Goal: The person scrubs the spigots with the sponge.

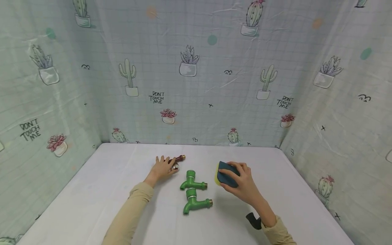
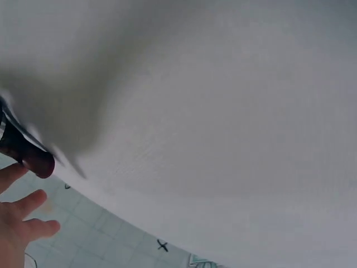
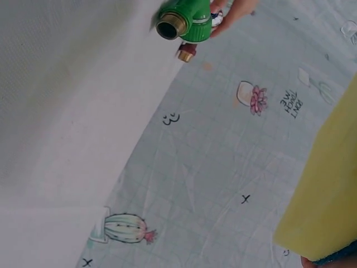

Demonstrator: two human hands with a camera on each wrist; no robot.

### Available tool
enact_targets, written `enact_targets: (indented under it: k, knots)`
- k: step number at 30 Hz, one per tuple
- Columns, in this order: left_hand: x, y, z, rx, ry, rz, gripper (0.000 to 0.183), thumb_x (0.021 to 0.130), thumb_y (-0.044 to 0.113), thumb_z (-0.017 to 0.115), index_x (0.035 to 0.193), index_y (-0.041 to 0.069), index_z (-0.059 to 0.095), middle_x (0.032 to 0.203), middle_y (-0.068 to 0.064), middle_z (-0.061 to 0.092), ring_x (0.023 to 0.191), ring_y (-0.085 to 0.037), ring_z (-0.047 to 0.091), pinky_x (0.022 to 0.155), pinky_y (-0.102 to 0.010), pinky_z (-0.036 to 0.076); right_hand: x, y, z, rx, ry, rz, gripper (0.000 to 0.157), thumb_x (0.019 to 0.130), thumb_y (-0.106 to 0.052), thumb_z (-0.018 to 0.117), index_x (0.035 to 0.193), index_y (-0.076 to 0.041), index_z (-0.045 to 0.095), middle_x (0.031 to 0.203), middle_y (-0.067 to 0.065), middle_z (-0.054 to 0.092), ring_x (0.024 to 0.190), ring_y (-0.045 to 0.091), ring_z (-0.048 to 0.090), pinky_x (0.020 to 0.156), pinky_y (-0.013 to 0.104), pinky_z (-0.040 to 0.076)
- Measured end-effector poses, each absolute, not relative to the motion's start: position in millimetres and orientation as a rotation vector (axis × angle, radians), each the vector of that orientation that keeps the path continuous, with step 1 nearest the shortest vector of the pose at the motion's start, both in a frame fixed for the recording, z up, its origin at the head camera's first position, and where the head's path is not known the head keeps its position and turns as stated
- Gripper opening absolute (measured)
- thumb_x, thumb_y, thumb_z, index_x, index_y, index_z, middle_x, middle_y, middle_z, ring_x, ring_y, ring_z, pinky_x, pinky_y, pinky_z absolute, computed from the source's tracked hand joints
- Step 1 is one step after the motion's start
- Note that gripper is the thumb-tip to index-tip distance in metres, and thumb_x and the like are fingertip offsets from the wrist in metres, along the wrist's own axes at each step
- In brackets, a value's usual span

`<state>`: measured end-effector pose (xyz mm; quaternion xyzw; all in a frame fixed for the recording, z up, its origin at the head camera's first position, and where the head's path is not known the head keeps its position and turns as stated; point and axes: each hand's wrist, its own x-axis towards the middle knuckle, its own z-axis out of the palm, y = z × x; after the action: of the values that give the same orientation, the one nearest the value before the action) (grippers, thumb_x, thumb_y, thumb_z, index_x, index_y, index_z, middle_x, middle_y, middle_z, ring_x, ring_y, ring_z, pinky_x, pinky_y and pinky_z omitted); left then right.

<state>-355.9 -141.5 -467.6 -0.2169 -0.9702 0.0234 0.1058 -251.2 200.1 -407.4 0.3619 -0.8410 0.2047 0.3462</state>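
My left hand [image 1: 163, 167] is at a dark red tap [image 1: 181, 158] with a brass end and a silvery cap. Thumb and index finger lie either side of the cap, while the other fingers spread out. The left wrist view shows a fingertip at the tap's dark end [image 2: 40, 163]. With curled fingers and thumb, my right hand [image 1: 243, 182] grips a sponge [image 1: 228, 174], blue on one face and yellow on the other, raised over the table. Between the hands lie two green taps, a farther one [image 1: 193, 184] and a nearer one [image 1: 197, 205], their brass ends pointing right.
A white cloth covers the table [image 1: 165, 221]. Cactus-print curtains [image 1: 208, 85] stand along its back and both sides. Beside the right wrist a black curved piece [image 1: 253, 221] shows near the sleeve.
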Motion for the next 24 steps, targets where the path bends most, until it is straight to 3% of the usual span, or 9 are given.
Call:
enact_targets:
  k: [14,19,24]
  knots:
    - [-357,-141,-477,-0.675,-2.806,-0.078,0.048,0.087,0.043,0.05,0.119,0.007,0.052,0.099,-0.025,0.057,0.099,-0.042,0.05,0.089,-0.064,0.035,-254,197,-409,0.951,-2.132,0.552,0.041,0.083,-0.052,0.051,0.113,-0.025,0.058,0.114,0.015,0.051,0.099,0.028,0.041,0.074,0.047,0.033]
    - [-348,-139,-472,-0.726,-2.726,-0.141,0.042,0.087,0.042,0.051,0.112,0.009,0.053,0.093,-0.021,0.059,0.091,-0.037,0.051,0.084,-0.054,0.04,-254,196,-410,0.952,-2.133,0.552,0.041,0.082,-0.051,0.054,0.114,-0.025,0.058,0.114,0.015,0.052,0.098,0.028,0.041,0.074,0.047,0.034]
    - [-323,-136,-455,-0.709,-2.707,-0.402,0.039,0.088,0.039,0.052,0.115,0.011,0.053,0.097,-0.016,0.058,0.092,-0.031,0.05,0.081,-0.044,0.041,-253,195,-413,0.953,-2.147,0.56,0.041,0.082,-0.051,0.055,0.114,-0.026,0.058,0.115,0.014,0.051,0.098,0.027,0.041,0.075,0.047,0.034]
